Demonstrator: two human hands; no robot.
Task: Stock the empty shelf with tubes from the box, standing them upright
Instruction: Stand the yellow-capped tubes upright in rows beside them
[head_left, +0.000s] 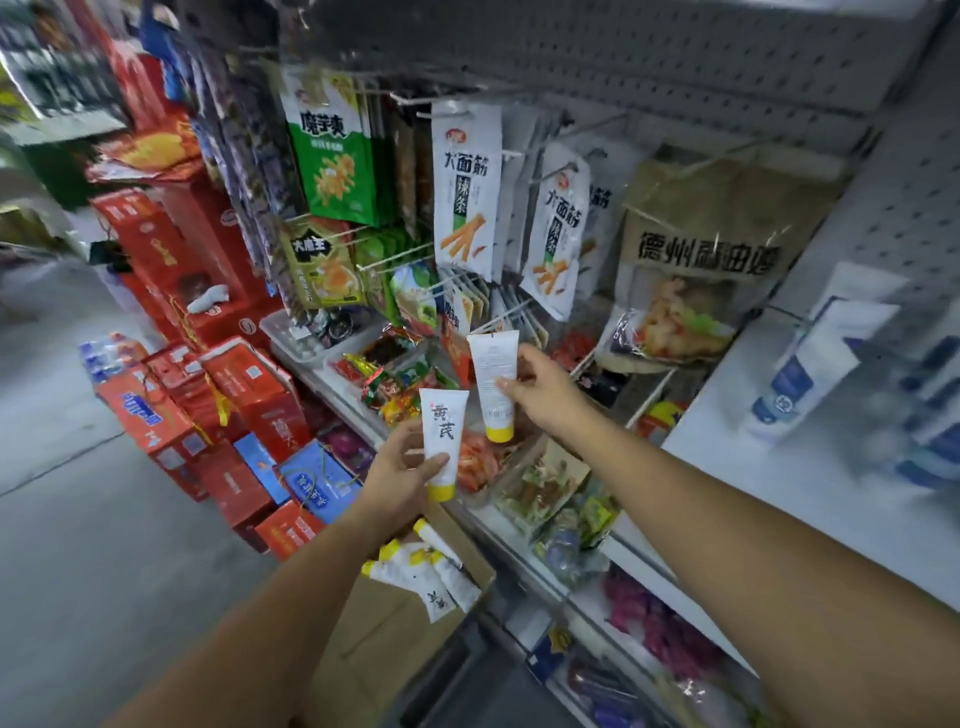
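Snack packets hang on pegboard; red cartons stacked on floor.

the white plastic tube with a yellow cap carries black brush characters and a small red mark near its flat end. the second white yellow-capped tube shows only fine grey print. more white tubes with yellow caps lie in the plain brown cardboard box. the hanging green and white snack packet has yellow strips pictured on it. the white hanging packets bear black characters, a green band and orange sticks. the stacked gift cartons are red, with blue flat boxes below them. the pegboard panel is grey with a regular dot pattern.
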